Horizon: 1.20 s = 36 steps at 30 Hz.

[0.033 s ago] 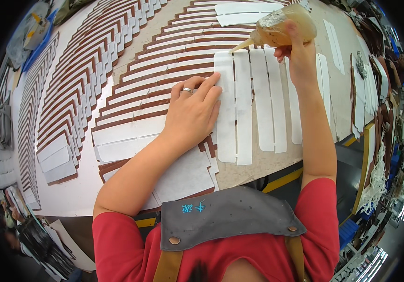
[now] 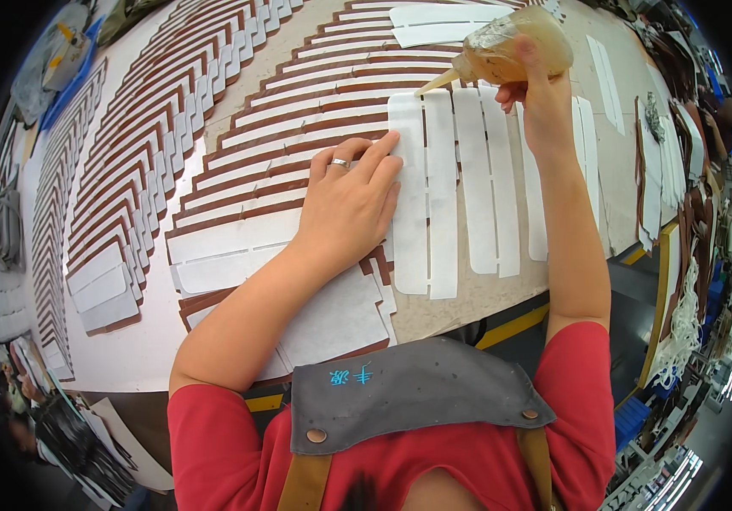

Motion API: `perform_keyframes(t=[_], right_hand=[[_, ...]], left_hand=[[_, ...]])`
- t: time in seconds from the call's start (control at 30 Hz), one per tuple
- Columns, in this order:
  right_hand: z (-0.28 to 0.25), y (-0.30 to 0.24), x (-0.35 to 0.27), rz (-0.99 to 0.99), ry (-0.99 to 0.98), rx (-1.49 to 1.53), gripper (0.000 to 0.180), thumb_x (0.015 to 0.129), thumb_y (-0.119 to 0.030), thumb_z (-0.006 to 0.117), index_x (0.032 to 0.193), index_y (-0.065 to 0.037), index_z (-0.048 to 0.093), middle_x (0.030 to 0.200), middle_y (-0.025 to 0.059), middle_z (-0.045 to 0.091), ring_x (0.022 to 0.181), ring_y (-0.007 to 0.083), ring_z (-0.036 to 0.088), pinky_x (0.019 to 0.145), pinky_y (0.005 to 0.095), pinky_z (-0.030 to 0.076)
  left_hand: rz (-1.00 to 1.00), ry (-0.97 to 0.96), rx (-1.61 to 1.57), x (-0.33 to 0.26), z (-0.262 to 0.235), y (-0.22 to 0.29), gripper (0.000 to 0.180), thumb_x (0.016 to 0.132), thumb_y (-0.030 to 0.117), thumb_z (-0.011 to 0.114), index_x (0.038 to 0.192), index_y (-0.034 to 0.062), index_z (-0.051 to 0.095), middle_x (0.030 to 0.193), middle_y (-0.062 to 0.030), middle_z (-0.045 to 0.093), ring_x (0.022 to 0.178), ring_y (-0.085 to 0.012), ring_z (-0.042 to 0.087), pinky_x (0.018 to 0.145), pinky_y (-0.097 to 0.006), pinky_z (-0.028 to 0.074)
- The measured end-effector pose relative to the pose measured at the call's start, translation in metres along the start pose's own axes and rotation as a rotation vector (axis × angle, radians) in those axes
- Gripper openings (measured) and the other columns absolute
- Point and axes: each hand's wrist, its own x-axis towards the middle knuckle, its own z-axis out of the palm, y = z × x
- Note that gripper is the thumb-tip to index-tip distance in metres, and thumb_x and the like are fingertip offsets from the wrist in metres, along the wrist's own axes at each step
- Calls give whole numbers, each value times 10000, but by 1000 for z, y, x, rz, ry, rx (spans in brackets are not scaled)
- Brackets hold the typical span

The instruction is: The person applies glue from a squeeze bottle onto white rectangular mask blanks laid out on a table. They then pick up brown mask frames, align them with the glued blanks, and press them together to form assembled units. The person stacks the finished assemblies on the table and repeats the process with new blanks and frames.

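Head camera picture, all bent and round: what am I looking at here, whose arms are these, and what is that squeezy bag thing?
This is one view, from a wide fisheye camera worn on a person's head and looking down, so straight edges curve. The two bare arms coming up from below belong to that person, who wears a red shirt and a grey apron. No machine is involved. The worktable is covered with long white strips laid side by side, and rows of overlapping brown-edged strips fanned across it. The left hand, with a ring on one finger, lies flat with its fingertips pressing on a white strip. The right hand grips a soft translucent squeeze bag of yellowish paste, its pointed nozzle touching the top end of a white strip.
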Motion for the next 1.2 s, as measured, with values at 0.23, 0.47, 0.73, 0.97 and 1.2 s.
perform_keyframes(t=[0.23,0.47,0.73,0.97,1.2], right_hand=[[-2,2,-3,0,-18,-16,508,835,-479,621,966,4,534,709,70,576,446,95,514,391,201,404],[-3,-6,-32,74,-34,50,457,824,-424,658,963,-4,541,712,60,582,417,94,504,369,199,393],[-10,-15,-78,194,-22,73,435,809,-365,695,980,-3,525,694,51,575,388,78,472,346,191,367],[-16,-20,-120,279,-48,117,470,796,-329,715,1047,8,504,739,50,579,404,67,472,351,180,383],[-21,-25,-155,377,-102,55,570,801,-424,679,1116,5,478,803,73,585,467,73,514,355,186,392]], left_hand=[[9,15,8,0,0,0,199,804,113,589,998,80,558,1260,-35,524,1089,-244,485,915,-392,334],[13,32,15,0,2,0,194,805,114,592,993,84,554,1252,-35,531,1079,-246,492,906,-389,336],[22,40,33,0,4,-1,195,806,117,592,993,91,543,1246,-32,539,1072,-242,496,906,-390,335],[12,14,35,0,2,0,207,807,118,588,1006,92,537,1264,-30,528,1100,-240,478,925,-398,324],[7,7,40,-1,4,0,206,814,118,578,1014,93,540,1269,-20,524,1105,-242,473,941,-405,314]])
